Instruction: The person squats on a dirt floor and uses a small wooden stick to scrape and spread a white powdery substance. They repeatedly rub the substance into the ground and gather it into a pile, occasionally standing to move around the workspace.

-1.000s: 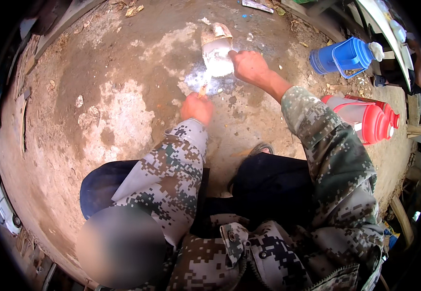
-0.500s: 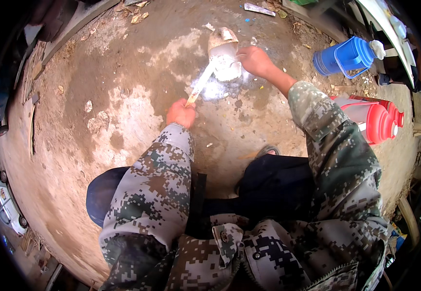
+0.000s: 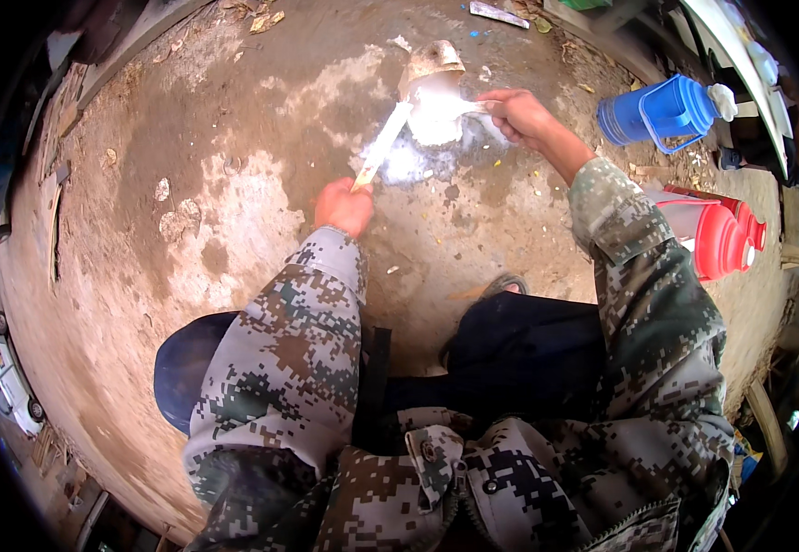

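My left hand (image 3: 344,209) is closed around the near end of a flat, pale stick (image 3: 384,144), which is whitened along most of its length. The stick's far end reaches the left edge of a bright white mass (image 3: 438,118), too overexposed to show its makeup. Behind that mass, a beige, rounded, worn container (image 3: 434,61) rests on the ground. At its right, my right hand (image 3: 521,118) pinches the end of a white strip (image 3: 475,107) that extends to the white mass. White powdery residue (image 3: 406,164) is spread on the ground below.
To the right stand a blue thermos flask (image 3: 662,112) with a white stopper and red flasks (image 3: 717,241). A pale flat scrap (image 3: 499,15) and dry leaves (image 3: 267,22) lie at the far side. Another person's shoe (image 3: 733,159) shows beyond the blue flask.
My right hand has moved right, away from the white mass, and a white strip now shows between them. My left hand and the stick have barely moved.
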`<state>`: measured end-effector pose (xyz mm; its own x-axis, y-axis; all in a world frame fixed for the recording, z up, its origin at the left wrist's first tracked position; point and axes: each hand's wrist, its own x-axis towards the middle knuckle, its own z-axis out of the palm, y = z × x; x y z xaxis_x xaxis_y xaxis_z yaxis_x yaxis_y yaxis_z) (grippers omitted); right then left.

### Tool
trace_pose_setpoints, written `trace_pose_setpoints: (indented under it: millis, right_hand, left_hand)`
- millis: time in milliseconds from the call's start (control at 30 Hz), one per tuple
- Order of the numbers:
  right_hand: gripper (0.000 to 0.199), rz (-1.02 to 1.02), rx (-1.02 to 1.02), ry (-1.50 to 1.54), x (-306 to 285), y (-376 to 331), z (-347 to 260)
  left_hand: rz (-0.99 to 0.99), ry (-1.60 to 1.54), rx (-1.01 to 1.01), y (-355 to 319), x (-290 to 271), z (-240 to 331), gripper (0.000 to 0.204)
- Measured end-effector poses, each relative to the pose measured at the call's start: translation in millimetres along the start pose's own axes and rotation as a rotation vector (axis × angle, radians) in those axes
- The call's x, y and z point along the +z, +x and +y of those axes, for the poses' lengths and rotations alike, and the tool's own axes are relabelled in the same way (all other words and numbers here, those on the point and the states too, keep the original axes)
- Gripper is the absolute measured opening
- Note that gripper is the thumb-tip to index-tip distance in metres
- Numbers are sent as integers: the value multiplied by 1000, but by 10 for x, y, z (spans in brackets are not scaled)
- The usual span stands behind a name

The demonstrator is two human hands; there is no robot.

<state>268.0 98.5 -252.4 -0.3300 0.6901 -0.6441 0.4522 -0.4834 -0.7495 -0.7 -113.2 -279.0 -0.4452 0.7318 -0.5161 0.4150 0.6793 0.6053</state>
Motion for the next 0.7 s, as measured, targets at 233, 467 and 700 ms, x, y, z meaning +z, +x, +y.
trace_pose_setpoints:
  millis: [233,467,700]
  right_hand:
    - [27,23,-56,-82,-71,36,107]
    - [28,197,-264,-640,103,11,43]
    - [30,291,-391,-936,208,-165,-21]
  left_hand:
    - [-44,72,-86,-130,122,309,31]
    - [24,-24,-96,5,247,341,28]
    - [-5,-223,-129,13,398,351,27]
